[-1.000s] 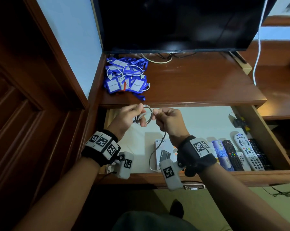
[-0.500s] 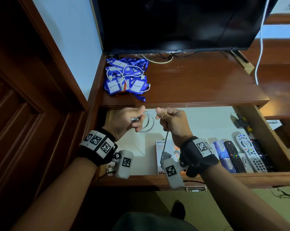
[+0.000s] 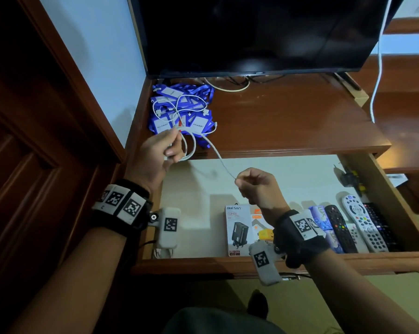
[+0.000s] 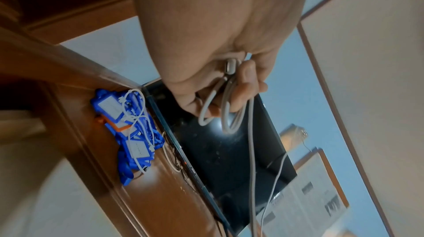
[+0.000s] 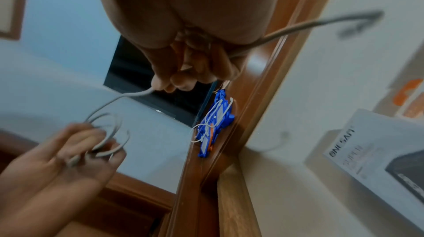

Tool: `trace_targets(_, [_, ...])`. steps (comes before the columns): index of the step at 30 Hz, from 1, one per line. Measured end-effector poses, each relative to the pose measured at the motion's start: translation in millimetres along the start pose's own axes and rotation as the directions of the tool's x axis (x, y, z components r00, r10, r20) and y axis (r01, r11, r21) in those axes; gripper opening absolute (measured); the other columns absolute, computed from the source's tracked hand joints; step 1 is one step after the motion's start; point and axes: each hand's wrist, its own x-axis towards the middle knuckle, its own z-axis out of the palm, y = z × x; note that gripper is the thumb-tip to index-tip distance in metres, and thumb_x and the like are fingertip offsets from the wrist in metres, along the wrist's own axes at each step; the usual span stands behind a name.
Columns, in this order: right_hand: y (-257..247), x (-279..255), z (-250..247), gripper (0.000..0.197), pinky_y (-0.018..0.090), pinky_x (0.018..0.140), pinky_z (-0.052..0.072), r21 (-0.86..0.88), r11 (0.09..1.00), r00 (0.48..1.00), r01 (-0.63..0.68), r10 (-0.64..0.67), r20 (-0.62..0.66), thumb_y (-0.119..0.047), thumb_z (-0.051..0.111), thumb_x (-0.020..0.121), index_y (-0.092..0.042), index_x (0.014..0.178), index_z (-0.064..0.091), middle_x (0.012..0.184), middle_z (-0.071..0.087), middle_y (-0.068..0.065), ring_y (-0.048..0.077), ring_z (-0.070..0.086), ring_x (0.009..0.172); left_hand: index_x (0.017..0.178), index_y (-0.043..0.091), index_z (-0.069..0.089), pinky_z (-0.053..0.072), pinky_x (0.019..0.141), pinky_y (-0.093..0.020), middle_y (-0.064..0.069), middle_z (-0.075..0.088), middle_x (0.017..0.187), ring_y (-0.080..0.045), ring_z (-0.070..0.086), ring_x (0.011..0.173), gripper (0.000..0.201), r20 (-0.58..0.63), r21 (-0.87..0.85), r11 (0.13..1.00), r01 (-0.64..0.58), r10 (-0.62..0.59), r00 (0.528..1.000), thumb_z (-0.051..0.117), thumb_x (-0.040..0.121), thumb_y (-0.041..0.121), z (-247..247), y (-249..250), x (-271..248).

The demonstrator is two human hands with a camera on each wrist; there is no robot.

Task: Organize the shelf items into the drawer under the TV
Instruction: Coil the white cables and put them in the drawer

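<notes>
A white cable [image 3: 213, 148] runs between both hands above the open drawer [image 3: 251, 263]. My left hand [image 3: 166, 150] grips the coiled loops [image 4: 226, 99] at the shelf's front edge. My right hand [image 3: 254, 184] pinches the loose strand lower and to the right, its tail trailing behind the fist [image 5: 298, 29]. A pile of blue lanyards with badge cards [image 3: 179, 109] and another white cable on top lies at the shelf's left back, under the TV [image 3: 256, 32].
In the drawer lie a white charger box [image 3: 238, 230], an orange box [image 3: 261, 227], a blue patterned case [image 3: 320, 218] and several remotes [image 3: 362, 222] at the right. A white cord [image 3: 378, 56] hangs at the right. A dark wooden panel [image 3: 34, 141] stands left.
The hands have drawn apart: the left one rose to the shelf edge with the coil, the right one pulled a strand down and right, stretching the cable between them.
</notes>
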Motion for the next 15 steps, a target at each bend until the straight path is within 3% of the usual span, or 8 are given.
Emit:
trace_targets(3, [-10,-3,11,0.01,0.012,0.046,0.033,-0.088,0.993,0.99,0.082,-0.071,0.125,0.01,0.06,0.085,0.006,0.076,0.063,0.052,0.05,0.008,0.003,0.041,0.041,0.078,0.01,0.05,0.033,0.055,-0.019,0.012,0.035,0.048,-0.005,0.036,0.047,0.03,0.001,0.176,0.977,-0.119,0.121,0.993,0.036,0.104,0.016,14,-5,2])
trace_targets(8, [-21,-4,25,0.017,0.011,0.052,0.036,-0.153,0.971,0.931,0.182,-0.121,0.344,0.01,0.058,0.086,0.001,0.075,0.066,0.049,0.051,0.005,0.002,0.043,0.043,0.075,0.012,0.049,0.038,0.054,-0.014,0.012,0.039,0.046,-0.005,0.039,0.047,0.032,-0.061,0.307,0.934,-0.186,0.214,0.975,0.035,0.104,0.015,35,-15,3])
trace_targets(12, [-31,-1,29,0.019,0.012,0.052,0.035,-0.117,0.976,0.913,0.181,-0.122,0.39,0.01,0.054,0.089,0.002,0.076,0.066,0.048,0.049,0.006,0.005,0.041,0.043,0.076,0.011,0.05,0.041,0.059,-0.015,0.008,0.052,0.052,-0.007,0.048,0.052,0.031,0.038,0.35,0.909,-0.227,0.229,0.973,0.038,0.103,0.018,42,-24,3])
trace_targets(15, [-37,3,27,0.022,0.012,0.05,0.034,-0.076,0.982,0.929,0.172,-0.136,0.344,0.008,0.052,0.091,0.0,0.075,0.064,0.045,0.047,0.002,0.005,0.038,0.041,0.077,0.008,0.051,0.042,0.062,-0.013,-0.002,0.057,0.06,-0.007,0.051,0.058,0.03,0.113,0.368,0.907,-0.203,0.173,0.978,0.037,0.103,0.014,43,-25,-2])
